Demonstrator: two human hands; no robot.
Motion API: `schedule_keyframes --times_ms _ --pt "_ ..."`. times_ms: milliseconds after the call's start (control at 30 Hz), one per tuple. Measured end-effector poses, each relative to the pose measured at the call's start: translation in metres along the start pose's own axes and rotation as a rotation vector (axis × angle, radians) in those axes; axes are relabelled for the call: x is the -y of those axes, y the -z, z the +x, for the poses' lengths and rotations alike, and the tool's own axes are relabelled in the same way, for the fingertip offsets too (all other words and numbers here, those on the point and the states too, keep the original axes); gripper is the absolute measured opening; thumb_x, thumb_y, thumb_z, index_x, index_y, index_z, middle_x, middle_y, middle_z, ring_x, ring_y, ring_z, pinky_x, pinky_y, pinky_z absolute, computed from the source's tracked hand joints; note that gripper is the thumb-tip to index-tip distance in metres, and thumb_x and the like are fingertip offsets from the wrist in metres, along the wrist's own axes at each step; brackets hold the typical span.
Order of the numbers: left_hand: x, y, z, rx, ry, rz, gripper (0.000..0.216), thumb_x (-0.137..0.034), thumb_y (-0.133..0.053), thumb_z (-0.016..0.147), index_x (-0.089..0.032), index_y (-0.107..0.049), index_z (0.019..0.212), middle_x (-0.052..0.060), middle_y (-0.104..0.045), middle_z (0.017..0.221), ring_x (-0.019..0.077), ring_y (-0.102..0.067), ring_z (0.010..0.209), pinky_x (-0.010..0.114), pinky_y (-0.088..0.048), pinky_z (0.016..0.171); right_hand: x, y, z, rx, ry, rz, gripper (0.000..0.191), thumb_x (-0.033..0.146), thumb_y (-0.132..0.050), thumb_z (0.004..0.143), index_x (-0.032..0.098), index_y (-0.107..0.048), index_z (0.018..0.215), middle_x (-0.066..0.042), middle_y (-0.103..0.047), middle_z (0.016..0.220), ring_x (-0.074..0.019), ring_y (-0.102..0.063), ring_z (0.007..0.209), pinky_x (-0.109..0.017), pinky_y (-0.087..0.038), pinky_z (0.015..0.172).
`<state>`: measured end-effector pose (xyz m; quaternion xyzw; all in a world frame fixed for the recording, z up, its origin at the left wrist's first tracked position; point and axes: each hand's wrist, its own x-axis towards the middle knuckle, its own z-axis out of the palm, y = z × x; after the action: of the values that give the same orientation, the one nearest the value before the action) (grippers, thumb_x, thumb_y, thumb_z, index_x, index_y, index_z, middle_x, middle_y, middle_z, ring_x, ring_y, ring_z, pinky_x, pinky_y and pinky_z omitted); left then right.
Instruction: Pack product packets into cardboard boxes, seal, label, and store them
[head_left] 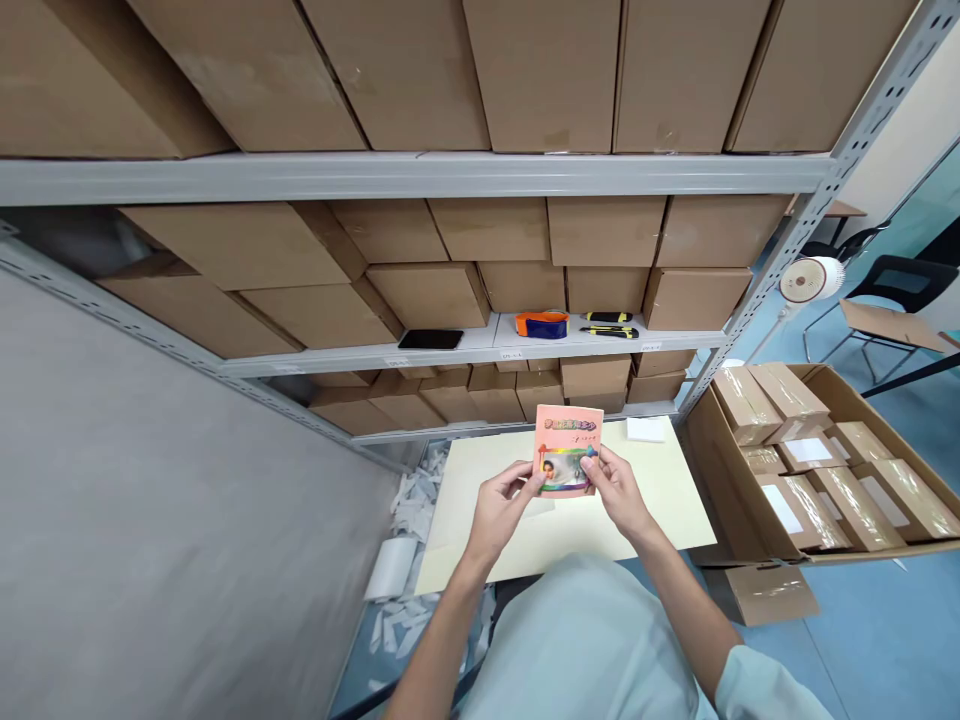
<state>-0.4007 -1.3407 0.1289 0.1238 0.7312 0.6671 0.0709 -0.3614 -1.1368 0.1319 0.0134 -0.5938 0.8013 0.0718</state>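
A thin pink booklet (570, 438) with a coloured picture and printed characters on its front is held upright above the pale yellow tabletop (457, 540). My left hand (506, 502) pinches its lower left edge between thumb and fingers. At its lower right edge, my right hand (619, 488) grips it the same way, the thumb lying on the front. Behind the booklet, partly covered by it and my left hand, a pale sheet lies on the tabletop. A small white pad (646, 429) rests near the far right edge.
Grey shelving (420, 180) filled with cardboard boxes rises ahead. On one shelf lie a black phone (431, 340), an orange and blue item (541, 324) and yellow-black utility knives (609, 331). A large carton (739, 490) of taped boxes stands right; paper scraps (412, 510) litter the left floor.
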Motion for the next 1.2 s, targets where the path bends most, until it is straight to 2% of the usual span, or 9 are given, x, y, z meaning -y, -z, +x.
schedule_keyframes --times_ms 133,300,400,533,633,767,900,1033,1200 --pt "-0.001 -0.009 -0.003 -0.083 0.0 -0.007 0.041 -0.058 -0.08 0.091 -0.019 -0.086 0.1 0.008 -0.08 0.096 0.0227 -0.074 0.091 0.032 -0.059 0.083 -0.005 0.001 0.002 -0.045 -0.021 -0.022 0.05 0.066 -0.08 0.091 0.021 -0.08 0.114 -0.01 -0.084 0.109 -0.0268 -0.08 0.094 -0.041 -0.066 0.092" --pt "0.0 -0.014 -0.004 -0.352 -0.188 0.226 0.032 -0.051 -0.078 0.094 -0.02 -0.083 0.092 0.004 -0.075 0.084 0.0169 -0.064 0.075 0.029 -0.053 0.071 -0.01 -0.006 -0.003 -0.355 0.031 -0.103 0.057 0.064 -0.079 0.092 0.02 -0.079 0.128 -0.017 -0.077 0.138 -0.0335 -0.073 0.131 -0.051 -0.057 0.117" --pt "-0.001 -0.026 -0.008 -0.438 -0.344 0.349 0.02 -0.04 -0.077 0.097 -0.022 -0.081 0.091 0.003 -0.073 0.082 0.0175 -0.064 0.076 0.03 -0.054 0.073 -0.017 -0.023 -0.012 -0.258 -0.019 -0.1 0.059 0.063 -0.081 0.091 0.02 -0.079 0.132 -0.016 -0.076 0.141 -0.034 -0.073 0.132 -0.051 -0.059 0.115" --pt "-0.002 -0.051 -0.02 -0.367 -0.538 0.471 0.012 -0.026 -0.07 0.101 -0.024 -0.081 0.095 0.003 -0.072 0.084 0.0179 -0.065 0.08 0.031 -0.055 0.075 -0.026 -0.038 -0.015 -0.225 -0.018 -0.073 0.051 0.065 -0.083 0.088 0.017 -0.082 0.104 -0.011 -0.085 0.104 -0.0283 -0.081 0.096 -0.04 -0.068 0.088" --pt "-0.005 -0.051 -0.023 -0.287 -0.509 0.48 0.019 -0.029 -0.074 0.1 -0.027 -0.08 0.118 0.005 -0.075 0.1 0.0206 -0.068 0.094 0.035 -0.058 0.084 -0.021 -0.027 -0.006 -0.265 -0.023 -0.068 0.055 0.071 -0.08 0.087 0.016 -0.079 0.089 -0.009 -0.082 0.084 -0.0245 -0.077 0.076 -0.037 -0.066 0.074" --pt "-0.01 -0.022 -0.006 -0.322 -0.302 0.392 0.049 -0.043 -0.076 0.098 -0.026 -0.069 0.143 0.011 -0.073 0.124 0.0229 -0.068 0.105 0.036 -0.059 0.084 -0.002 -0.002 0.004 -0.147 -0.036 -0.043 0.057 0.072 -0.084 0.084 0.017 -0.083 0.097 -0.011 -0.085 0.096 -0.0301 -0.08 0.092 -0.042 -0.067 0.084" --pt "-0.007 0.002 0.015 -0.09 -0.221 0.264 0.035 -0.049 -0.072 0.1 -0.024 -0.078 0.124 0.01 -0.076 0.116 0.0216 -0.069 0.098 0.034 -0.058 0.079 0.003 0.009 0.008 -0.069 -0.044 -0.054 0.057 0.072 -0.083 0.084 0.018 -0.086 0.101 -0.011 -0.086 0.102 -0.0318 -0.081 0.096 -0.045 -0.068 0.088" --pt "-0.008 0.003 0.024 -0.094 -0.346 0.298 0.021 -0.044 -0.075 0.098 -0.025 -0.078 0.105 0.007 -0.077 0.106 0.0235 -0.069 0.105 0.038 -0.058 0.09 0.0 0.013 0.012 -0.067 -0.017 -0.118 0.055 0.072 -0.083 0.086 0.021 -0.088 0.104 -0.01 -0.086 0.102 -0.031 -0.081 0.095 -0.044 -0.068 0.087" --pt "-0.024 0.004 0.027 -0.122 -0.579 0.41 0.012 -0.028 -0.066 0.104 -0.028 -0.077 0.101 0.004 -0.081 0.106 0.0258 -0.067 0.126 0.049 -0.054 0.11 0.011 0.028 0.016 0.059 0.203 -0.247 0.033 0.059 -0.087 0.09 0.034 -0.089 0.111 -0.008 -0.078 0.139 -0.0339 -0.064 0.145 -0.055 -0.05 0.124"
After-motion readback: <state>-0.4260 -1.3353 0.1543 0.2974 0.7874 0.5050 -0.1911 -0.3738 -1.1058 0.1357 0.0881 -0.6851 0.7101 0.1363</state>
